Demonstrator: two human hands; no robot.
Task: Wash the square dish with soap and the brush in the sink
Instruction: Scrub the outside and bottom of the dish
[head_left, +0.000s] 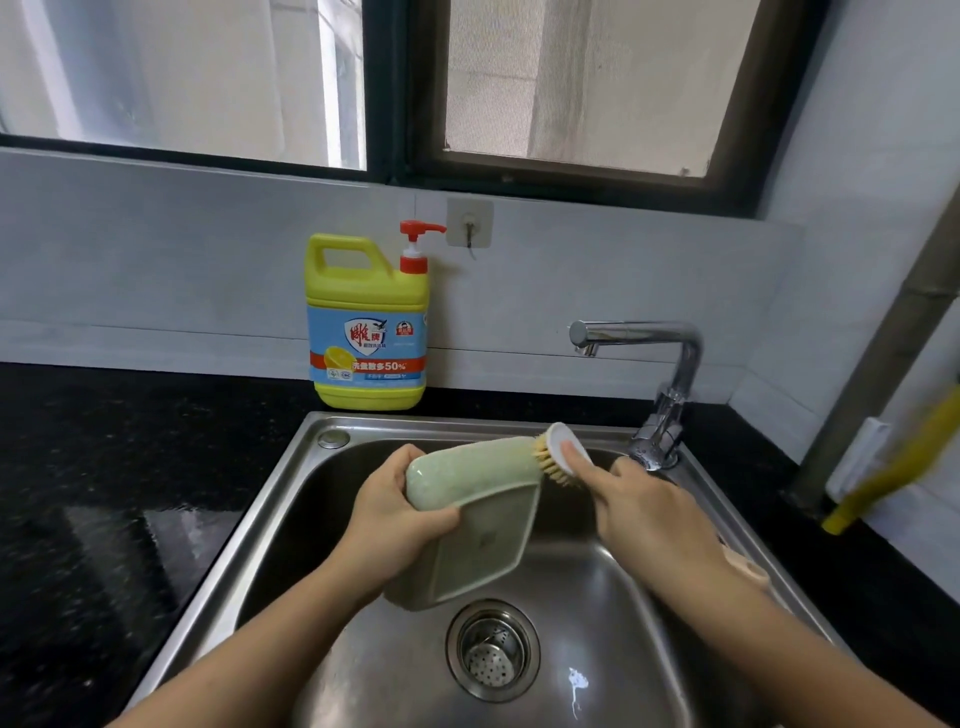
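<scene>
Left hand (395, 512) grips dish (483, 530), right hand (644, 509) brush (550, 460) — soap bottle (366, 322), faucet (675, 353) behind.

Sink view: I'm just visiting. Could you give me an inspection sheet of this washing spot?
Surface: steel sink set in a black countertop; drain strainer in place.
Job's things: green square dish held tilted over the basin; brush with bristles on its far edge; soap bottle upright behind the sink.
Clutter: blurred yellow object at the right, cannot tell what.
Hands: left hand grips the dish; right hand holds the brush.
Cables: nothing seen.
Surroundings: faucet, wall hook, window.
</scene>
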